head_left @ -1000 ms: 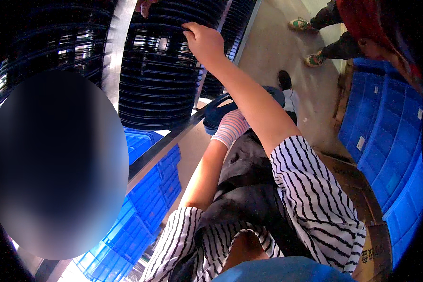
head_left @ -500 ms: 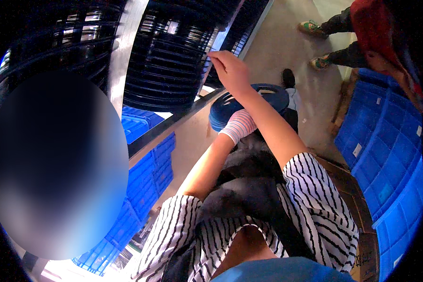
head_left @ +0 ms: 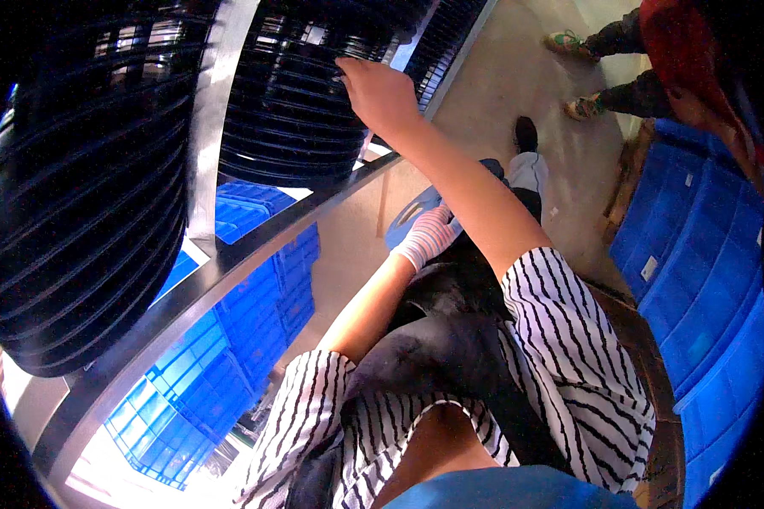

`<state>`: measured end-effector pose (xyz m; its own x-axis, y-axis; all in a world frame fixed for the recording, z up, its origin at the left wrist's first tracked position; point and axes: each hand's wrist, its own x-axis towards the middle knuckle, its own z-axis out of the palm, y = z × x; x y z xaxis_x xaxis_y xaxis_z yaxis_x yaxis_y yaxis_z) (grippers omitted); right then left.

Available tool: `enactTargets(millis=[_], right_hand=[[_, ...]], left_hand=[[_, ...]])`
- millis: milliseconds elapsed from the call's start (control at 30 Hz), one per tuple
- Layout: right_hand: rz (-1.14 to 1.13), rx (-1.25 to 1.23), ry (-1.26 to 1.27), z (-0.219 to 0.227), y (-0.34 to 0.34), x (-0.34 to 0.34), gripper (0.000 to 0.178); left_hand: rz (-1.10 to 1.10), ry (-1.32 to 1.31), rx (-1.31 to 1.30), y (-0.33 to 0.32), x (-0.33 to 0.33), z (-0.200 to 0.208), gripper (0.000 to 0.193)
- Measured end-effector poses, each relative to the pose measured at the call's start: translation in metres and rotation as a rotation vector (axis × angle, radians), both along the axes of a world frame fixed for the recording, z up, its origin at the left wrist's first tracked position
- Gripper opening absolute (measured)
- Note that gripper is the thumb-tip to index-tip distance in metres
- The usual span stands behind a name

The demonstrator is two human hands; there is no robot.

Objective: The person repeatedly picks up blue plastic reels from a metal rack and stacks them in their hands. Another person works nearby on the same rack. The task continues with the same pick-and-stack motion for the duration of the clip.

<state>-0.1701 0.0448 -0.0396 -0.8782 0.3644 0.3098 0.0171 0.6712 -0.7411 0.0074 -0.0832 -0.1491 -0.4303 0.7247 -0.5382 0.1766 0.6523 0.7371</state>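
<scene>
My left hand (head_left: 429,237), in a pink-and-grey striped glove, grips the near edge of a round blue disc (head_left: 406,214) with cut-out slots. The disc tilts in front of my legs, partly hidden by my right forearm. My bare right hand (head_left: 382,95) is raised in front of a stack of black ribbed rings (head_left: 293,136). Its fingers are bent together at the stack's right side. Whatever they may pinch is too small or hidden to make out.
A second black ribbed stack (head_left: 85,246) stands at the left, beyond a metal post (head_left: 208,119). Below the metal rail (head_left: 255,246) are blue crates (head_left: 263,297). More blue crates (head_left: 679,220) line the right. A person in a red top (head_left: 679,68) stands at the far right.
My right hand has moved left and farther away, across the front of the black stack. The blue disc has tilted more steeply in my left hand, which has shifted slightly.
</scene>
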Motion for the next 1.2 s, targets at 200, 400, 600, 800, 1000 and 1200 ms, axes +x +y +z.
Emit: enactTargets(millis=[200,400,600,800,1000,1200], right_hand=[[0.078,0.112,-0.111,-0.008,0.003,-0.011,0.02],[0.104,0.152,-0.131,0.0,0.005,-0.001,0.019],[0.015,0.017,0.011,0.002,0.02,0.012,0.017],[-0.11,-0.197,0.244,0.043,0.049,0.082,0.017],[-0.036,0.239,0.015,0.122,0.118,0.162,0.022],[0.382,0.547,0.125,0.185,0.156,0.192,0.025]], left_hand=[[0.042,-0.04,-0.079,0.003,-0.004,0.021,0.064],[0.012,-0.016,-0.145,0.002,-0.009,0.031,0.068],[0.097,-0.047,-0.12,0.022,-0.019,0.065,0.074],[0.031,-0.065,-0.253,0.019,-0.02,0.063,0.077],[0.116,-0.068,-0.211,0.017,-0.03,0.057,0.075],[0.245,-0.131,0.037,0.002,-0.049,0.006,0.062]])
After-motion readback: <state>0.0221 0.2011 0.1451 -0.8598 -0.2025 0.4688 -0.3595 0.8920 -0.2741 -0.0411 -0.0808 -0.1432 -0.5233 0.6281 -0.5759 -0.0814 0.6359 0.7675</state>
